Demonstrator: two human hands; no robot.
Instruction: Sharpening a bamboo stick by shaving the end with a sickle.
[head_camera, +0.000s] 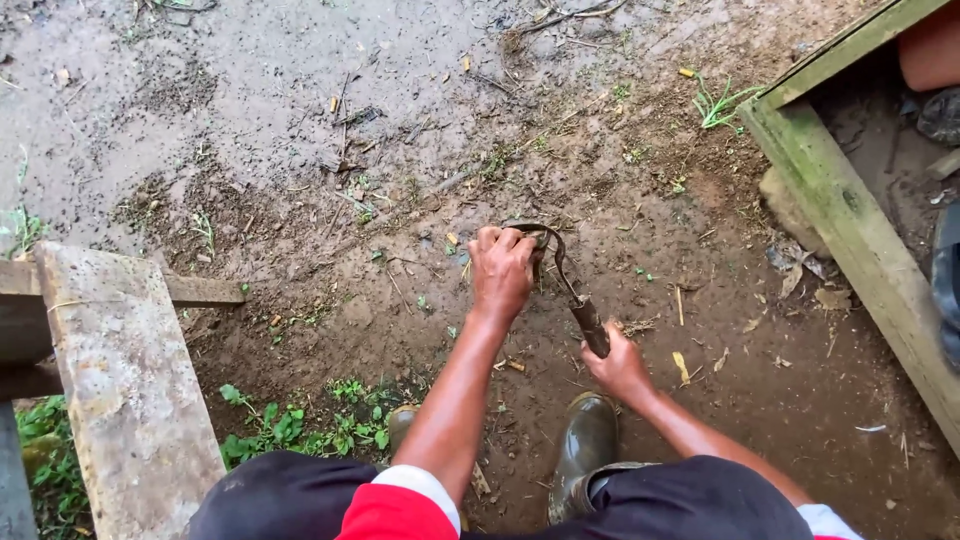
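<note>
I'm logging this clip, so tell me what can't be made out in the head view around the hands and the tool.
- Sickle: blade tip hidden under the left hand.
- Handle end: covered by the right hand.
- What the left hand's grip encloses: hidden by its fingers.
- Left boot: mostly behind the left forearm.
- Objects beyond the wooden board: cut off by the right edge.

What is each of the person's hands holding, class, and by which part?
The right hand grips a sickle by its wooden handle. The left hand is closed at the curved blade's end; what it grasps there cannot be told.
</note>
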